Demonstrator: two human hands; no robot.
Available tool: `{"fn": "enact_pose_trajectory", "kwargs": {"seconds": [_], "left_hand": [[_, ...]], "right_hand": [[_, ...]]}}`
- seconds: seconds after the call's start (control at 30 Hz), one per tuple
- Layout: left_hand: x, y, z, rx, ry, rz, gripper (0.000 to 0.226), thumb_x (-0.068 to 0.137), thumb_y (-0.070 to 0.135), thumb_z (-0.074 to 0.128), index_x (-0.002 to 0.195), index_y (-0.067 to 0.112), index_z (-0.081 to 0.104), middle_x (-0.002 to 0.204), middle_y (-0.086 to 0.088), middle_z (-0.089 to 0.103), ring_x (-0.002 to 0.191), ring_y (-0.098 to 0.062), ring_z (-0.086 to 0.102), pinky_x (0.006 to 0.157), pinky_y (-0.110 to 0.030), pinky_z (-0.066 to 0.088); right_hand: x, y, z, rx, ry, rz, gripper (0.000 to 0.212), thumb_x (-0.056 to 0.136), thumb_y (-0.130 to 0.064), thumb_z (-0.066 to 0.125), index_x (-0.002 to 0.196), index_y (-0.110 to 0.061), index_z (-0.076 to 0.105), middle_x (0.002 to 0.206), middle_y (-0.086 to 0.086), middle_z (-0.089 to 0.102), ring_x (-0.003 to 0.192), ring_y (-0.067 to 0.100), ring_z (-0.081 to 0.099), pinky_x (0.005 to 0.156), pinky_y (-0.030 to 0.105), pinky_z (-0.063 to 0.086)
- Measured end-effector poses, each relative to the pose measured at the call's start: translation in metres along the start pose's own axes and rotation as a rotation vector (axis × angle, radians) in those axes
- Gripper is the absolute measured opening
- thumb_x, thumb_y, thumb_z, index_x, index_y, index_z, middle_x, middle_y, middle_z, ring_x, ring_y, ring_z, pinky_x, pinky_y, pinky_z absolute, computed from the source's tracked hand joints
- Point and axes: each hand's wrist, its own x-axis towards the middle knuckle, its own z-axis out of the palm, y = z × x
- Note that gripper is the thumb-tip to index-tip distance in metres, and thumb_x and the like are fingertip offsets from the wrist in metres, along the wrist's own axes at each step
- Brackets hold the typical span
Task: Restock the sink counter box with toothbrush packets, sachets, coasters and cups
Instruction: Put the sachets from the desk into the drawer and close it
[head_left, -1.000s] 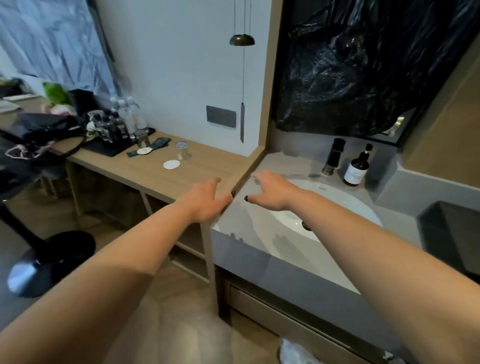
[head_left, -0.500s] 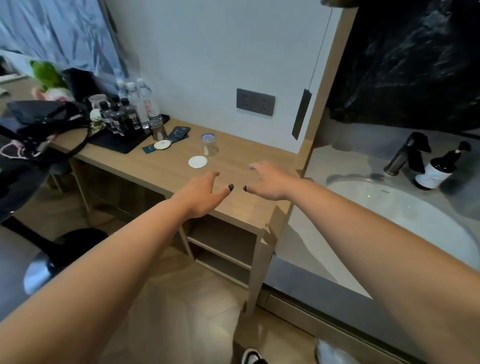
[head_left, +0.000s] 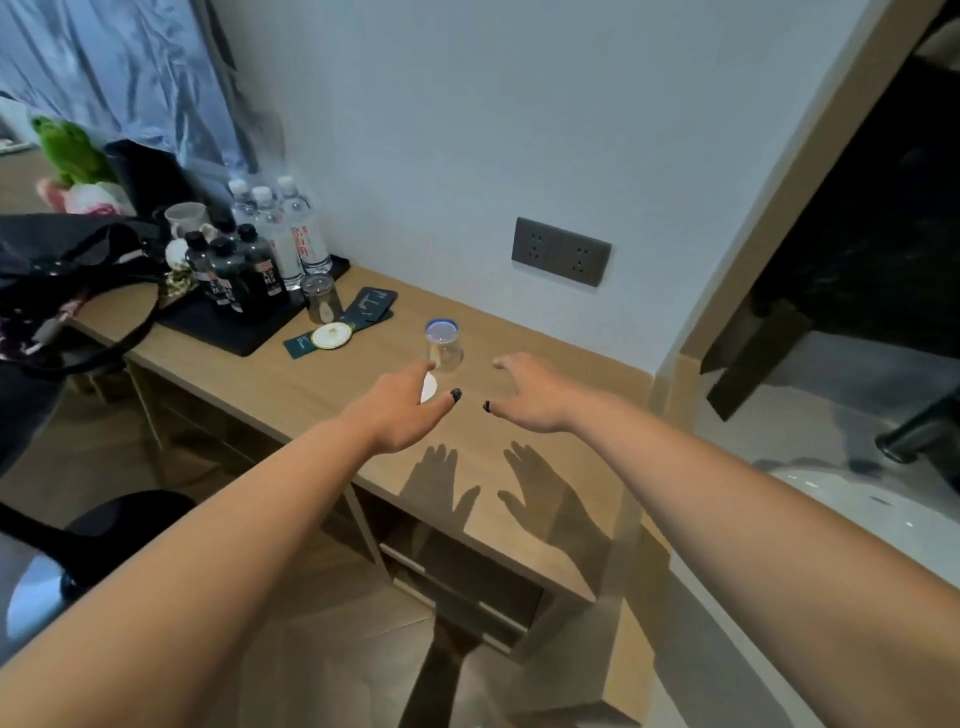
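- Risk, tipping: the upturned clear cup (head_left: 443, 345) stands alone on the table (head_left: 519, 499), just beyond the fingertips of both hands; a fast or off-centre reach would likely knock it over, and it could then roll.
- Risk, missed item: a white coaster (head_left: 429, 387) lies flat on the table, largely hidden behind the left hand (head_left: 402, 410); being thin, it may slide rather than lift when pinched.
- Risk, incomplete gathering: a second upturned cup (head_left: 322, 298), a gold-rimmed coaster (head_left: 331, 335) and dark packets (head_left: 370, 305) lie further left beside the black tray (head_left: 228, 327) of bottles, easily left behind. The sink counter box is not in view.
- Left hand: fingers relaxed and spread, thumb extended toward the other hand; it hovers over the table and grips nothing.
- Right hand (head_left: 530, 397): fingers loosely curved and apart, likewise empty, near the cup but not touching it.
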Motion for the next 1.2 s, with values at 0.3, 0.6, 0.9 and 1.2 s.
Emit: {"fn": "enact_pose_trajectory", "kwargs": {"seconds": [0.3,0.6,0.9,1.2], "left_hand": [[0.093,-0.074,-0.026,-0.016,-0.109,-0.015,0.066,0.095,0.050,0.046,0.150,0.020,0.025,0.148,-0.011,0.043,0.130,-0.030,0.045,0.103,-0.038,0.037],[0.185,-0.157,-0.053,-0.074,-0.154,0.045,0.058,0.097,0.033,0.051,0.148,0.017,0.030,0.145,-0.009,0.047,0.125,-0.027,0.050,0.099,-0.031,0.037],[0.239,-0.235,-0.054,-0.183,-0.188,-0.154,0.061,0.091,0.025,0.058,0.147,0.017,0.033,0.147,-0.005,0.043,0.133,-0.025,0.041,0.104,-0.031,0.034],[0.266,-0.285,-0.057,-0.273,0.009,-0.263,0.055,0.088,0.012,0.058,0.140,0.015,0.043,0.129,0.004,0.055,0.113,-0.015,0.053,0.091,-0.025,0.037]], "right_hand": [[0.095,-0.028,-0.003,0.106,0.003,0.123,0.045,0.089,-0.015,0.057,0.127,0.008,0.049,0.132,0.024,0.053,0.122,0.038,0.049,0.101,0.048,0.040],[0.198,-0.062,0.030,0.224,0.068,0.196,0.038,0.081,-0.026,0.057,0.117,-0.015,0.055,0.114,0.009,0.059,0.102,0.030,0.057,0.089,0.048,0.048],[0.265,-0.083,0.071,0.457,-0.054,0.275,0.056,0.093,-0.027,0.053,0.145,-0.023,0.033,0.142,-0.008,0.041,0.128,0.007,0.042,0.091,0.021,0.031],[0.316,-0.103,0.092,0.468,-0.075,0.201,0.056,0.093,-0.029,0.054,0.145,-0.021,0.035,0.151,-0.004,0.033,0.138,0.012,0.029,0.098,0.017,0.020]]}}
